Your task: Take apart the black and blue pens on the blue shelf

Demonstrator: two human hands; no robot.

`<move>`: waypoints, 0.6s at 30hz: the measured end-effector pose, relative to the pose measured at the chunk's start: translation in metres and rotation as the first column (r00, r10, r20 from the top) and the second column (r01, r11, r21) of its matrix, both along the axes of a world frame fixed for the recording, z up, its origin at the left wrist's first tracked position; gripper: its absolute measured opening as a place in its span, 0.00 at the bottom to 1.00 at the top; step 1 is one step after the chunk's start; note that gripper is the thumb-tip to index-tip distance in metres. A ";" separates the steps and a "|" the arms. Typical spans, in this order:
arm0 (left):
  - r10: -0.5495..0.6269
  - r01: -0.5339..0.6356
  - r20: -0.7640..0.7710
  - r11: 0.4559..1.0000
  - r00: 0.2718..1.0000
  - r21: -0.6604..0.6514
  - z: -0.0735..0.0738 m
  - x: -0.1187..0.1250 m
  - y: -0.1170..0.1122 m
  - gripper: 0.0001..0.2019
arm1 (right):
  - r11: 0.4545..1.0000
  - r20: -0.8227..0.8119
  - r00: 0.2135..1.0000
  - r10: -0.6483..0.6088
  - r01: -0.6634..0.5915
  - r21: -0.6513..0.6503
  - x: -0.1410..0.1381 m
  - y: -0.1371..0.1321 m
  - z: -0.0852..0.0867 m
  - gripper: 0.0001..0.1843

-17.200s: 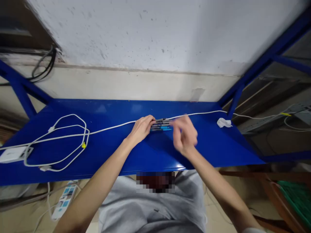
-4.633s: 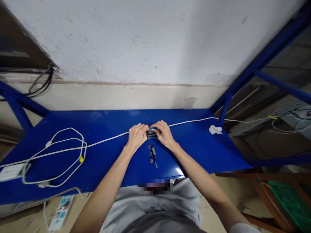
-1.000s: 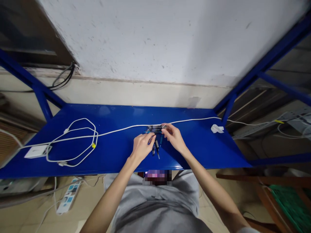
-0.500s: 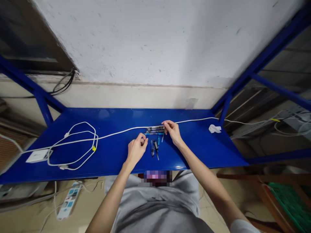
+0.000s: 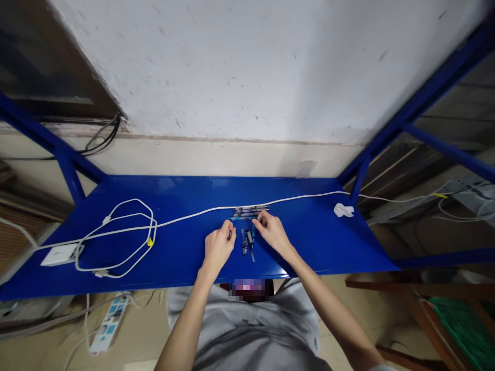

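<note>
Both hands rest on a blue metal shelf. My left hand is curled, its fingertips pinched on something small that I cannot make out. My right hand is pinched on a thin dark pen part at its fingertips. Between the hands lie a few short pen pieces, pointing toward me. Just beyond them a row of pens lies side by side against a white cable.
The white cable runs across the shelf to a loop and a white adapter on the left. A white plug lies at the right. A power strip sits on the floor below. Blue frame posts stand at both ends.
My right hand has come down from the row of pens toward the loose pieces. My left hand has shifted slightly toward me and stayed curled. The view has tilted a little.
</note>
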State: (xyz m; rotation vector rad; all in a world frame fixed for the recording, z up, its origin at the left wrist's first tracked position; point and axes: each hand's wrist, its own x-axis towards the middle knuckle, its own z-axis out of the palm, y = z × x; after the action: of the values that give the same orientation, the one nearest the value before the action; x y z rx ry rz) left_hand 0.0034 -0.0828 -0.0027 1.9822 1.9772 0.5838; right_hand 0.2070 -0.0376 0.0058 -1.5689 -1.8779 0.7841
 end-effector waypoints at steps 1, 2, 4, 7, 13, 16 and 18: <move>-0.001 0.001 -0.001 1.000 1.000 -0.005 0.000 0.000 0.000 0.06 | 1.000 0.117 0.993 -0.027 0.028 -0.003 -0.005 -0.005 0.001 0.15; -0.004 0.004 -0.001 1.000 1.000 -0.009 0.001 0.000 0.001 0.06 | 0.999 0.221 0.974 -0.042 0.045 -0.006 -0.009 -0.008 0.003 0.15; -0.011 0.011 0.001 1.000 1.000 -0.012 0.001 0.000 0.001 0.06 | 0.999 0.373 0.927 -0.044 0.051 -0.009 -0.017 -0.013 0.007 0.14; -0.012 0.013 0.008 1.000 1.000 -0.015 0.002 -0.001 0.000 0.06 | 0.999 0.462 0.887 -0.008 0.028 -0.037 -0.019 -0.016 0.011 0.11; 0.001 -0.002 -0.016 0.998 1.000 -0.067 0.004 0.002 0.003 0.04 | 0.996 0.211 0.976 0.047 -0.030 -0.085 0.000 -0.015 0.015 0.13; 0.054 -0.055 -0.011 0.994 0.998 -0.097 0.007 0.005 0.009 0.05 | 0.997 -0.004 0.998 0.070 -0.070 -0.024 0.006 -0.012 0.022 0.20; 0.066 -0.067 -0.017 0.992 0.998 -0.106 0.009 0.007 0.011 0.07 | 0.995 -0.093 0.991 0.097 -0.096 0.014 0.006 -0.010 0.029 0.24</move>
State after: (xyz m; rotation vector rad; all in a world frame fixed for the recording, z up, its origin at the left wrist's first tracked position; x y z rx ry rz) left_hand 0.0109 -0.0716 0.0059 1.8689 2.0443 0.4710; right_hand 0.2132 -0.0472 0.0345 -1.4196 -1.8977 0.8737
